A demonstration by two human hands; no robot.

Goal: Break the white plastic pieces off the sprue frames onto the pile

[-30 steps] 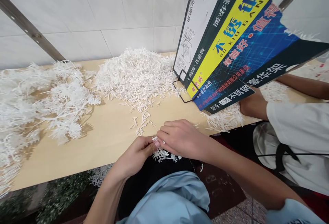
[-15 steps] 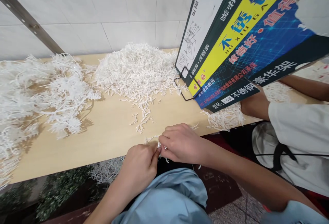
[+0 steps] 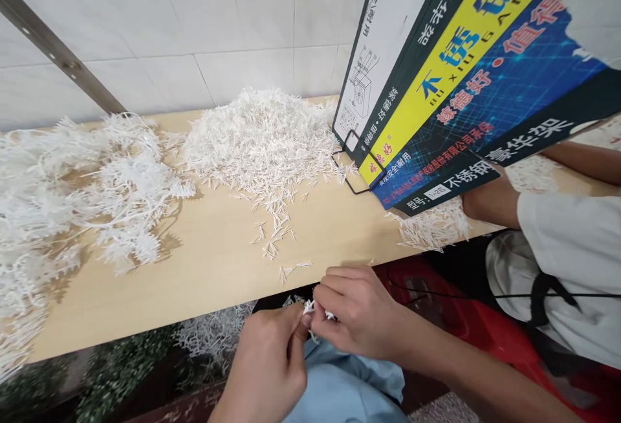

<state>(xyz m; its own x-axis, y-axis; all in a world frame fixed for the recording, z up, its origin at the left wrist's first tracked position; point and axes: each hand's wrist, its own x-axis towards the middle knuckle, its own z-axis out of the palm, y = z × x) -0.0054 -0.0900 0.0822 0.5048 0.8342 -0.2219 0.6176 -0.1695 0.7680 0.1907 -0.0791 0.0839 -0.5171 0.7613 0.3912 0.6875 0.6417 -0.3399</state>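
Observation:
My left hand (image 3: 274, 355) is closed, its thumb and forefinger pinching a small white branched plastic piece (image 3: 309, 307). Curled around the other end of that piece is my right hand (image 3: 356, 310), fingertips almost touching those of the left. Both hands are just off the table's front edge, above my lap. Much of the piece is hidden by the fingers. Beyond them a few loose white sprigs (image 3: 291, 270) lie near the edge. Farther back is a large heap of short white sprigs (image 3: 264, 141).
Tangled white plastic branches (image 3: 121, 184) cover the left of the wooden table (image 3: 208, 261). A tall printed cardboard box (image 3: 456, 80) stands at the right, partly hiding another person's arm (image 3: 490, 196). More white branches (image 3: 213, 332) lie below the table, beside green foliage (image 3: 126, 365).
Both hands have moved down in view, from the table edge toward my lap, still pinching the white piece. The loose sprigs by the edge are now uncovered. The view has shifted slightly.

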